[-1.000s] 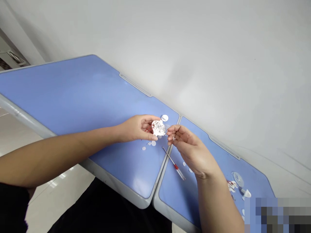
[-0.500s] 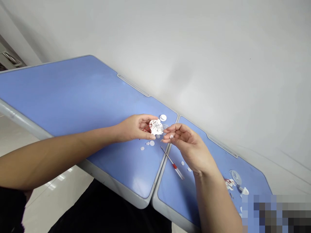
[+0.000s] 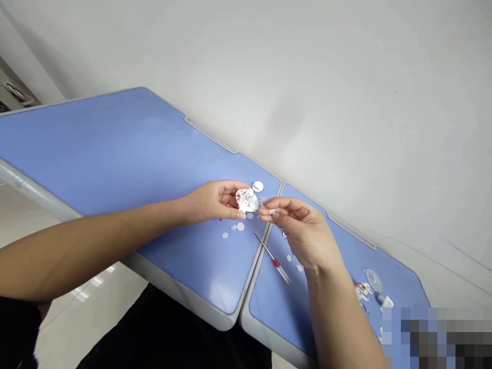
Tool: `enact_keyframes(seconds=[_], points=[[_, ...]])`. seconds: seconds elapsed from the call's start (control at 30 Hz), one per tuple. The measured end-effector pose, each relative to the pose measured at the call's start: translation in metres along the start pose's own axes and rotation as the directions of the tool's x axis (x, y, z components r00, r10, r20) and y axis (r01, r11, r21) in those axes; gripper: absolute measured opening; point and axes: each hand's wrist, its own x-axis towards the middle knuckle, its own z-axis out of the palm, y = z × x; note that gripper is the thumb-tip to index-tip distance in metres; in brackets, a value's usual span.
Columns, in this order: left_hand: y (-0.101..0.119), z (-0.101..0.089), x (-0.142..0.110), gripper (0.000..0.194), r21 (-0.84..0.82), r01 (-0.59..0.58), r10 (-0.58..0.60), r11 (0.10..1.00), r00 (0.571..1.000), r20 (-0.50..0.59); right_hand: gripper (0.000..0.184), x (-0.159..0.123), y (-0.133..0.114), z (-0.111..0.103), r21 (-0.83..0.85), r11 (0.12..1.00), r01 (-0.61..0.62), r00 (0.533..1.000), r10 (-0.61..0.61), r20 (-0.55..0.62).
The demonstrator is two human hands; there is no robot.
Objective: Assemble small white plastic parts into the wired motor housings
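My left hand (image 3: 211, 203) holds a round, crumpled white piece (image 3: 246, 200) with thin red wires (image 3: 231, 203) running from it into my palm. My right hand (image 3: 295, 225) is just to its right, with the fingertips pinched on a tiny white bit (image 3: 272, 211) close to the round piece. A red-handled precision screwdriver (image 3: 274, 261) lies on the blue desk below my right hand. Small white discs (image 3: 240, 226) lie under my left hand, and a larger white disc (image 3: 258, 186) sits just beyond it.
Two blue-topped desks (image 3: 115, 154) meet at a seam under my hands, against a white wall (image 3: 307, 77). At the far right, a clear round dome (image 3: 372, 280) sits with white and red scraps (image 3: 362, 292). A pixelated patch hides the lower right corner.
My right hand has turned and its fingertips have closed on the tiny white bit. My view has shifted slightly, and my left hand stays on the round piece.
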Motion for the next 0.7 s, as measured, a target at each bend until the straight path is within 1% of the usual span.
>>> enact_keyframes(seconds=[0.23, 0.4, 0.57, 0.7], points=[[0.0027, 0.0006, -0.0001, 0.066, 0.004, 0.005, -0.005, 1.0, 1.0, -0.017, 0.013, 0.005, 0.0023, -0.0007, 0.072, 0.997, 0.007, 1.0, -0.005, -0.028], [0.0048, 0.0012, -0.0013, 0.065, 0.019, 0.018, -0.017, 1.0, 0.999, -0.039, 0.018, 0.0052, 0.0002, 0.0011, 0.096, 0.995, -0.01, 0.998, 0.016, -0.061], [0.0089, 0.0028, -0.0021, 0.06, 0.048, 0.027, -0.026, 0.998, 0.999, -0.038, 0.017, 0.0064, 0.0016, 0.0013, 0.123, 0.992, -0.001, 0.998, 0.01, -0.069], [0.0088, 0.0024, -0.002, 0.06, 0.068, 0.018, -0.016, 0.998, 0.999, -0.035, 0.015, 0.0069, 0.0026, 0.0023, 0.129, 0.992, -0.006, 0.996, 0.017, -0.089]])
